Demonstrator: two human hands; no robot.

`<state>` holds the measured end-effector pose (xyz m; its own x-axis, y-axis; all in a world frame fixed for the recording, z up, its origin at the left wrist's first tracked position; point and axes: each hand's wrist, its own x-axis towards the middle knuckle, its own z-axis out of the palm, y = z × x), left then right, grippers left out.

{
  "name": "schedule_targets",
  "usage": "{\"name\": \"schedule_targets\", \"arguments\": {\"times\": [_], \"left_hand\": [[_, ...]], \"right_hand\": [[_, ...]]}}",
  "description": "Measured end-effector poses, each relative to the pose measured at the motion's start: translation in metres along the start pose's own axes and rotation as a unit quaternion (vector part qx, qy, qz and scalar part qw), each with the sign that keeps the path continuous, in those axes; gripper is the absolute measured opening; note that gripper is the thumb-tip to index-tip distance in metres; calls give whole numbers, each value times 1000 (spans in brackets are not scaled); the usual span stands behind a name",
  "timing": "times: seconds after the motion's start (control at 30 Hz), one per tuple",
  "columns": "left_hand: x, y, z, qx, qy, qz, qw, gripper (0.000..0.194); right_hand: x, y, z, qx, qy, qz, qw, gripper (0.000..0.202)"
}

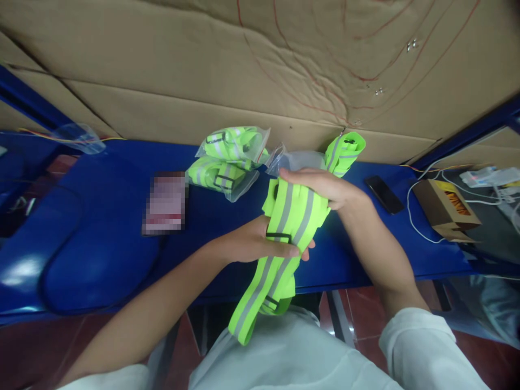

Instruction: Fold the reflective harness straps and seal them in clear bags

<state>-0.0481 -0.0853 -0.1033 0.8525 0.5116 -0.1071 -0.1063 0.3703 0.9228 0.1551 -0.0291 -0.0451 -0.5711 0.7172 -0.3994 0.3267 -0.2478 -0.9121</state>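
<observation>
Across the blue table's (114,195) near edge, the left hand (255,241) closes around a folded green strap (296,208); the right hand (319,184), partly curled, grasps its top. Bagged straps (233,146) lie farther back.

Creased cardboard (162,65), red-scrawled at one o'clock, backs a blue tabletop (111,211) catching glare (20,271) near nine. A blue beam (34,95) slants at ten; the dim reddish floor (483,349), probably tiled, shows at four and eight.
</observation>
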Motion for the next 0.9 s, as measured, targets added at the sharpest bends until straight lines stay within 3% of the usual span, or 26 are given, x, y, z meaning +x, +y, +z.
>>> {"name": "schedule_targets", "arguments": {"times": [0.1, 0.23, 0.3, 0.4, 0.5, 0.57, 0.77, 0.83, 0.9], "left_hand": [[0, -2, 1, 34, 45, 31, 998, 26], [5, -2, -2, 26, 75, 35, 996, 28], [6, -1, -3, 30, 83, 44, 995, 29], [5, 2, -3, 49, 73, 63, 994, 26], [5, 1, -3, 41, 50, 74, 995, 22], [7, -2, -5, 3, 54, 69, 996, 24], [16, -13, -14, -229, 77, 8, 970, 34], [16, -14, -16, -226, 76, -3, 971, 37], [14, -12, -17, -159, 60, -13, 985, 38]], "right_hand": [[16, 11, 1, -96, 66, -39, 992, 67], [13, 9, -1, -269, 174, -230, 919, 54], [0, 1, 1, -324, 162, -273, 891, 51], [-18, -8, 8, -410, 81, -256, 872, 50], [-22, -7, 16, -437, 4, -216, 873, 55], [-18, -4, 19, -430, -14, -199, 880, 48], [-6, 1, 16, -430, 116, -180, 877, 46], [-6, 0, 14, -370, 130, -177, 903, 45], [-8, -3, 12, -287, 131, -164, 935, 47]]}}
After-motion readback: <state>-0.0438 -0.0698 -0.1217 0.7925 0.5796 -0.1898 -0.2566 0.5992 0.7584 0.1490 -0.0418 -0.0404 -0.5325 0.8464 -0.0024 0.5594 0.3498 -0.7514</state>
